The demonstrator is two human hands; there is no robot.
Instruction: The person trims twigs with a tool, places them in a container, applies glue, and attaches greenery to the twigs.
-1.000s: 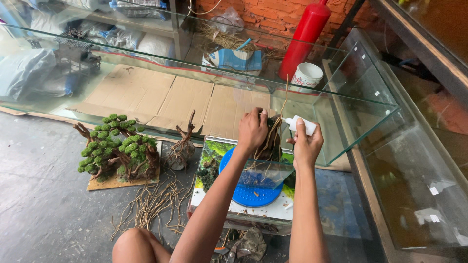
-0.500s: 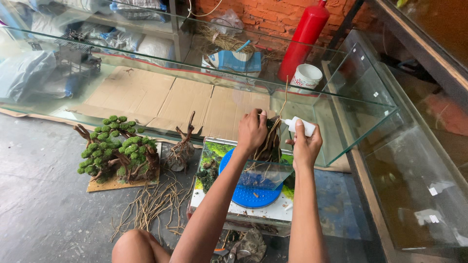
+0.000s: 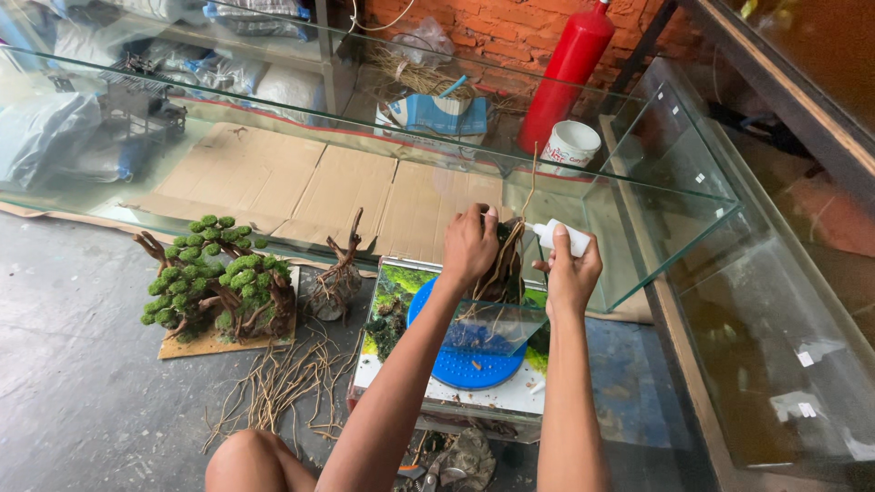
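Above the blue turntable (image 3: 474, 351), a dark driftwood piece (image 3: 501, 269) is being gripped by the left hand (image 3: 468, 248), fingers closed around its top. A small white glue bottle (image 3: 561, 238) is being pinched by the right hand (image 3: 572, 273), its nozzle being pointed at the wood. Both are being held just in front of the long glass tank (image 3: 638, 182). A moss-topped bonsai model (image 3: 219, 278) is standing on the floor at left.

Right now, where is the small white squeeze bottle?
In the head view, the white squeeze bottle is right of centre, held in the right hand, its nozzle pointing left at the dark driftwood piece that the left hand grips above the blue turntable.
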